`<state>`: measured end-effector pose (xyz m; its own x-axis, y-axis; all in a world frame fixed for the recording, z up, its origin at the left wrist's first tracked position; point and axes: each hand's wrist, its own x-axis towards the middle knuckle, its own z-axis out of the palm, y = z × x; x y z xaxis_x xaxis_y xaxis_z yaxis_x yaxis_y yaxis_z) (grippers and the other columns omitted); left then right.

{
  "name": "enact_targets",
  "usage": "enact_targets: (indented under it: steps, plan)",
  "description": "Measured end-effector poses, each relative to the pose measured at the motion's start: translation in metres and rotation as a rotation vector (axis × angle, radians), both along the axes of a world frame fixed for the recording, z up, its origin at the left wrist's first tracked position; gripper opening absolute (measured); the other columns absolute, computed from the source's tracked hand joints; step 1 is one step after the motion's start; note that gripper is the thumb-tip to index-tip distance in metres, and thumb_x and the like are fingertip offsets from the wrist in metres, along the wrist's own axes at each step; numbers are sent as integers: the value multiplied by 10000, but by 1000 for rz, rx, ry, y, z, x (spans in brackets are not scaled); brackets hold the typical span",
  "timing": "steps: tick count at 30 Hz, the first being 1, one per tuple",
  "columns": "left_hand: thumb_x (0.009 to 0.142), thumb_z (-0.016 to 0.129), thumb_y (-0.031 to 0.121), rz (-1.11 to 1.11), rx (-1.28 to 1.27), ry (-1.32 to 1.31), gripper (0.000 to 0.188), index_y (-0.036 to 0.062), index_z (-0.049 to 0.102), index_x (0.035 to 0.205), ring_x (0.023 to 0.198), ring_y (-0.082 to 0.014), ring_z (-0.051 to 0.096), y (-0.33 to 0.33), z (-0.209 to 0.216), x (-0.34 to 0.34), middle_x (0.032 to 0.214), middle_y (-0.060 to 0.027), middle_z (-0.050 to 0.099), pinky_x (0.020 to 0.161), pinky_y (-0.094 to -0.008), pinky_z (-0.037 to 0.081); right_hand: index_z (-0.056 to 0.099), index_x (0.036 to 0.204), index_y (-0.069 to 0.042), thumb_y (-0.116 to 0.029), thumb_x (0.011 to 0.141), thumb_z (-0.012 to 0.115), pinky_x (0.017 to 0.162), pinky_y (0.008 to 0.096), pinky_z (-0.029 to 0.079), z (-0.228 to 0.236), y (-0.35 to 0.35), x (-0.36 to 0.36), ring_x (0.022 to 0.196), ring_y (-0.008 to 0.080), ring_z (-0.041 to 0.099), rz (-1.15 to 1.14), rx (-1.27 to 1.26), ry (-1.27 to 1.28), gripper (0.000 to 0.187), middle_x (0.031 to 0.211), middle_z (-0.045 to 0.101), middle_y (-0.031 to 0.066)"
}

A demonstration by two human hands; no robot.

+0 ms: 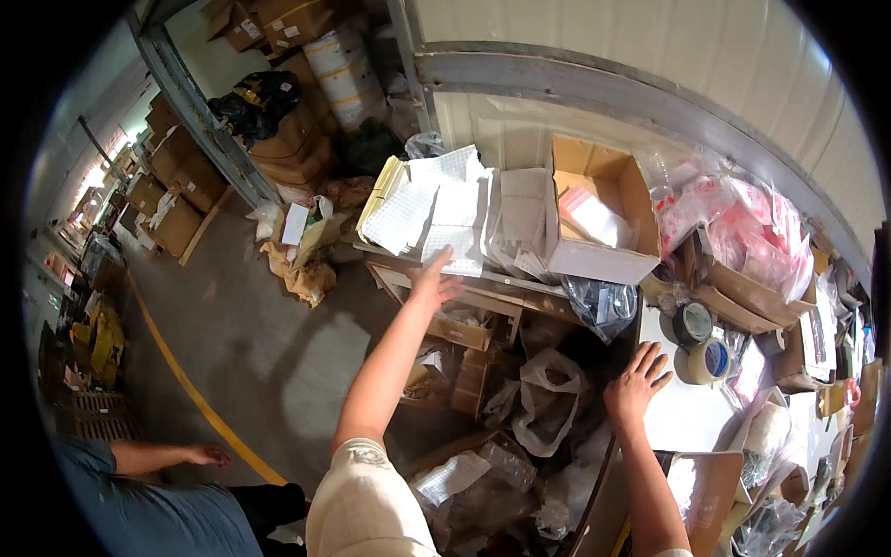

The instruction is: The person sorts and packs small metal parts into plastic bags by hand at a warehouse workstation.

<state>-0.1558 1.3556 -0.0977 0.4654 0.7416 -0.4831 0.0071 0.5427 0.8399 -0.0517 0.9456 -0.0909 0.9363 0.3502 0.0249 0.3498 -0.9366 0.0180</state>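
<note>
My left hand (434, 280) is stretched far out, its fingers touching the near edge of a pile of white gridded padded bags (429, 206) on a low wooden bench (483, 288). It holds nothing that I can see. My right hand (637, 381) rests flat with fingers spread on the corner of a white table (682, 418). Right of the bags stands an open cardboard box (599, 209) with a clear packet inside. Two tape rolls (701, 343) lie just beyond my right hand.
Clear plastic bags and small boxes crowd the floor under the bench (538, 408). Packets in red-printed plastic (742, 223) pile up at the right. Stacked cartons (176, 176) line the left wall. Another person in a blue shirt (158, 511) crouches at lower left near a yellow floor line (186, 381).
</note>
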Motion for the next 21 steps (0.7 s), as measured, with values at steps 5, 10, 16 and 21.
enact_targets:
  steps: [5, 10, 16, 21]
  plan:
    - [810, 828, 399, -147, -193, -80, 625, 159, 506, 1290, 842, -280, 670, -18, 0, 13, 983, -110, 572, 723, -437, 613, 153, 1546, 75, -157, 801, 594, 1177, 652, 51, -5, -3, 2, 1494, 477, 117, -5, 24, -30, 897, 1627, 133, 259]
    - [867, 767, 352, -200, -271, -93, 594, 132, 487, 1342, 822, -302, 656, -27, -9, 30, 1040, -130, 522, 708, -448, 606, 154, 1545, 70, -192, 798, 644, 1179, 646, 91, -12, -2, 3, 1493, 465, 136, 6, -11, -76, 931, 1628, 137, 250]
    - [900, 746, 353, -216, -240, -108, 336, 90, 573, 1016, 814, -238, 676, -37, -26, 34, 870, -52, 637, 711, -414, 594, 157, 1542, 86, -115, 799, 550, 1176, 656, 38, -3, 0, 1, 1495, 484, 107, -7, 1, -9, 864, 1627, 128, 266]
    - [909, 727, 395, -227, -170, -55, 342, 86, 590, 962, 796, -196, 677, -39, -30, 30, 846, -37, 668, 693, -374, 584, 154, 1544, 84, -102, 794, 547, 1177, 655, 38, 2, 2, -3, 1497, 480, 110, 0, -12, -7, 867, 1631, 125, 258]
